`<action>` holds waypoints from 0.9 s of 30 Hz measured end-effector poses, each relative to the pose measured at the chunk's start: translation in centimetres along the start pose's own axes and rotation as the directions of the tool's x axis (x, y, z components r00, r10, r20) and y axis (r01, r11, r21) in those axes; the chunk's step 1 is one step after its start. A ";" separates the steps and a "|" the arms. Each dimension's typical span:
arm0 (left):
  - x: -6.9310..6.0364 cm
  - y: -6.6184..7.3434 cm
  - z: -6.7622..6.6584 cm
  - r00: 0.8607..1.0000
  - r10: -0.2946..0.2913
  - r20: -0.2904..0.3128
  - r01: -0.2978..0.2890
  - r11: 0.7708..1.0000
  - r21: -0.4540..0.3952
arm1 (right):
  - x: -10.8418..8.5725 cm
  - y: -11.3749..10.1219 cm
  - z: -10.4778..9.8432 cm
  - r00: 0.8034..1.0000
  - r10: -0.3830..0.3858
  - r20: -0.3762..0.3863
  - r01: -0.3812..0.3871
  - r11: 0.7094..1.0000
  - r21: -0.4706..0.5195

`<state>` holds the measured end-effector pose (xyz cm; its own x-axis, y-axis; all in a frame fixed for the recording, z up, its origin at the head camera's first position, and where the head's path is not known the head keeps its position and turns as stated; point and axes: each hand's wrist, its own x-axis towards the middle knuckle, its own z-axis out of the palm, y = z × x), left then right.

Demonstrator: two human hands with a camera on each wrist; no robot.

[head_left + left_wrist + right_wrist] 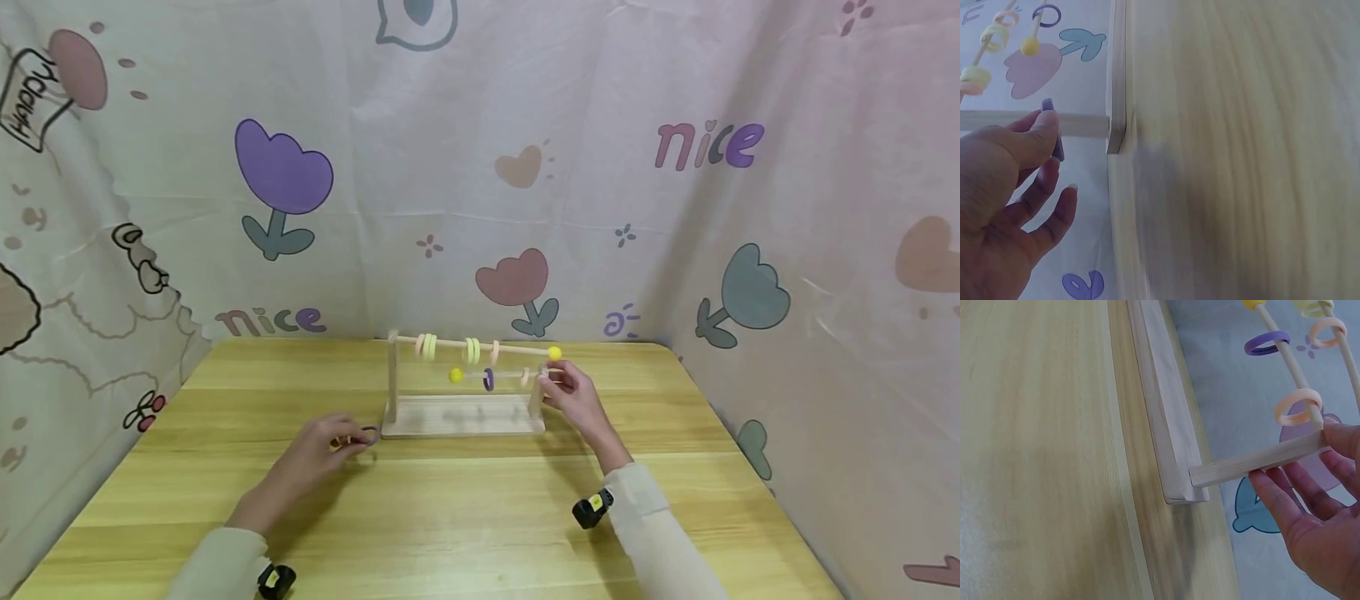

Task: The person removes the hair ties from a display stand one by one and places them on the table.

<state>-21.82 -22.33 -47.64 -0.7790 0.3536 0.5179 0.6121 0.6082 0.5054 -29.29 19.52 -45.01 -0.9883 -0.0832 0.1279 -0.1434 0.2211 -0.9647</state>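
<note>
My left hand (318, 446) pinches a purple ring (371, 434) between thumb and fingertips, just left of a wooden rack's base (465, 417). On the rack's right side, my right hand (579, 404) grips the short wooden post (1235, 467) near its top, thumb on one side and fingers on the other. From that post runs the lower rod (1297, 372), carrying a purple ring (1266, 344) and a peach ring (1297, 407); a yellow ball (455, 376) caps its left end. The upper rod (450, 342) bears several pale green and peach rings.
A yellow ball (554, 353) tips the upper rod's right end, close to my right hand. The taller left post (392, 379) supports that rod. The rack stands on a wood-grain table (465, 517), with a printed cloth (420, 167) hanging behind and at the sides.
</note>
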 end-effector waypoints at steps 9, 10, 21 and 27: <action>-1.1 -1.4 -1.3 0.997 -0.065 0.033 0.064 0.998 0.022 | 0.2 0.0 0.2 1.000 -0.008 -0.009 0.008 1.000 -0.015; -1.2 -1.5 -1.5 0.997 -0.071 0.036 0.070 0.997 0.027 | 0.3 0.0 0.1 1.000 -0.007 -0.009 0.006 1.000 -0.018; -1.9 -2.1 -2.3 0.976 -0.169 0.134 0.163 0.985 0.057 | 0.3 0.2 0.0 1.000 0.018 -0.008 -0.018 1.000 -0.012; -2.3 -2.5 -2.6 0.969 -0.160 0.191 0.150 0.987 0.062 | 0.2 0.1 0.1 1.000 0.021 -0.006 -0.021 1.000 -0.014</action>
<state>-21.20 -26.53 -48.32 -0.8781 0.3811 0.2892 0.4784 0.6974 0.5337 -29.46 19.45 -45.08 -0.9914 -0.0725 0.1086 -0.1229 0.2362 -0.9639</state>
